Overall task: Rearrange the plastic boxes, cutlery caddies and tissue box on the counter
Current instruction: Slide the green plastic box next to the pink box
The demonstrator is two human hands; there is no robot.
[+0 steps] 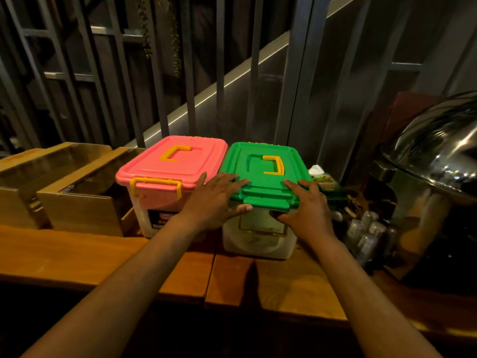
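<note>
Dim railings stand behind the wooden table [77, 257] where my left hand [214, 200] and right hand [307, 213] clasp the green-lidded box's [263, 177] front rim, fingers spread, touching the pink-lidded box [170, 166]; stiff, probably light, best gripped under that rim.

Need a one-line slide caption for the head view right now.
Both hands, left and right, grip the front edge of the green-lidded box beside the pink-lidded box on the wooden counter.

pink box [171, 174] touches green box [265, 174]; counter front [103, 254] free
</note>
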